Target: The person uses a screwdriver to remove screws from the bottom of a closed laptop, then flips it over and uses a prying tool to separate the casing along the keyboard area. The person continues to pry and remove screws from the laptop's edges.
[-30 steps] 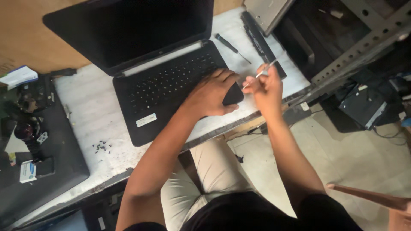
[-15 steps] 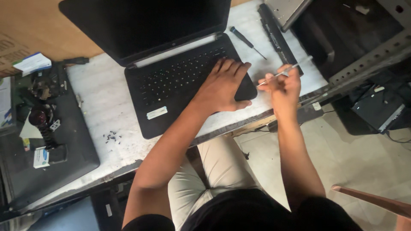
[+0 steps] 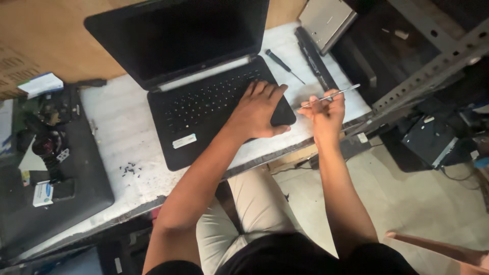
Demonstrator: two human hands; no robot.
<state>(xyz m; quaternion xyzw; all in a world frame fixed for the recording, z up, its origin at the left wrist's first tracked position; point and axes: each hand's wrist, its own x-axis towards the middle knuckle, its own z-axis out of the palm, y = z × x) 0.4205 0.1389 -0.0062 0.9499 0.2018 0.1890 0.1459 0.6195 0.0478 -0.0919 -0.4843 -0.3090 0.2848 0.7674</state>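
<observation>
Item: open black laptop (image 3: 204, 97) on white worktable (image 3: 117, 132), lid up, screen dark, sits at 12 o'clock from the seated person. L hand (image 3: 260, 109): flat, fingers spread, palm down on the palmrest at the laptop's lower-right corner, grips nothing, just presses the case. R hand (image 3: 323, 109): closed in a fist round a thin metal pry tool (image 3: 331, 95), shaft pointing toward 2 o'clock, tip in the air, clear of the laptop edge; hand hovers just beside the table's right edge, at 3 o'clock from the L hand. Change vs. half a sec. ago: both hands sit a little lower in view and the whole bench has slid, so mostly head motion; L hand keeps the same hold on the corner, R hand has the tool raised as before, not yet at the seam. Reads as: case is being steadied, tool readied, no prying contact so far. Nearby: small black-handled screwdriver (image 3: 282, 63) lying on the table at 1 o'clock from the L hand; long black bar-shaped part (image 3: 316, 63) just beyond it; grey flat drive-like unit (image 3: 326, 20) at far 1 o'clock; cluster of tiny dark screws (image 3: 130, 169) at 8 o'clock from the laptop; second dark device w/ loose parts (image 3: 51, 168) at 9 o'clock.
</observation>
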